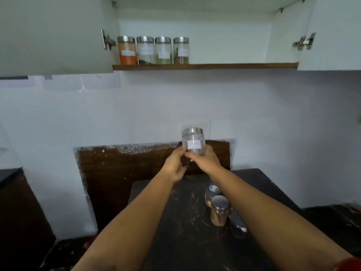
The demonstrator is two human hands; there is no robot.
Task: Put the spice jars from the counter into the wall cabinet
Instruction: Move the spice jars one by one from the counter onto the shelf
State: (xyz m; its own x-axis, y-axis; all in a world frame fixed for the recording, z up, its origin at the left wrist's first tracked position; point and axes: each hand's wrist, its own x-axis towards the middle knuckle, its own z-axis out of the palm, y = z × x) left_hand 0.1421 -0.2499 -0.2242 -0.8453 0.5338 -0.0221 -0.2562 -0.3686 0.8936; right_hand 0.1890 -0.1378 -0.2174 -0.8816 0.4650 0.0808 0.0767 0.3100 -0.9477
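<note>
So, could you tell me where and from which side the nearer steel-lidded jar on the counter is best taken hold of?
Probably around the glass body of the nearer jar, below its steel lid, coming from its left. It stands upright, and another jar sits close behind it while a dark object lies at its right, so fingers have most room on the left.

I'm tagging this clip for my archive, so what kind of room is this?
Most likely a home kitchen. An open wall cabinet holds a row of labelled spice jars, more jars stand on a dark stone-look counter, and both hands, left hand and right hand, hold another jar.
</note>
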